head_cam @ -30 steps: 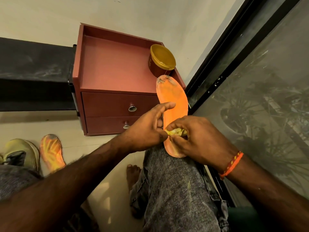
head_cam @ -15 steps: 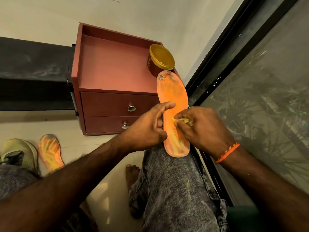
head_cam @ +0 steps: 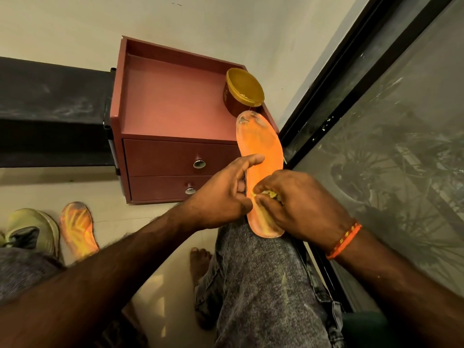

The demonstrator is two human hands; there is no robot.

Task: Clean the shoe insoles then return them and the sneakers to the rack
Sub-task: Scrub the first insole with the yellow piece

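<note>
Left hand (head_cam: 223,197) grips an orange insole (head_cam: 261,156) on the knee while right hand (head_cam: 296,202) pinches a yellow cloth (head_cam: 266,194), mid-scrub; wiping toward the dirty toe seems next.

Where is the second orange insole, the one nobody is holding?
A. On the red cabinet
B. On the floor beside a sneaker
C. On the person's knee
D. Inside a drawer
B: the loose insole lies on the floor next to the sneaker.
</note>
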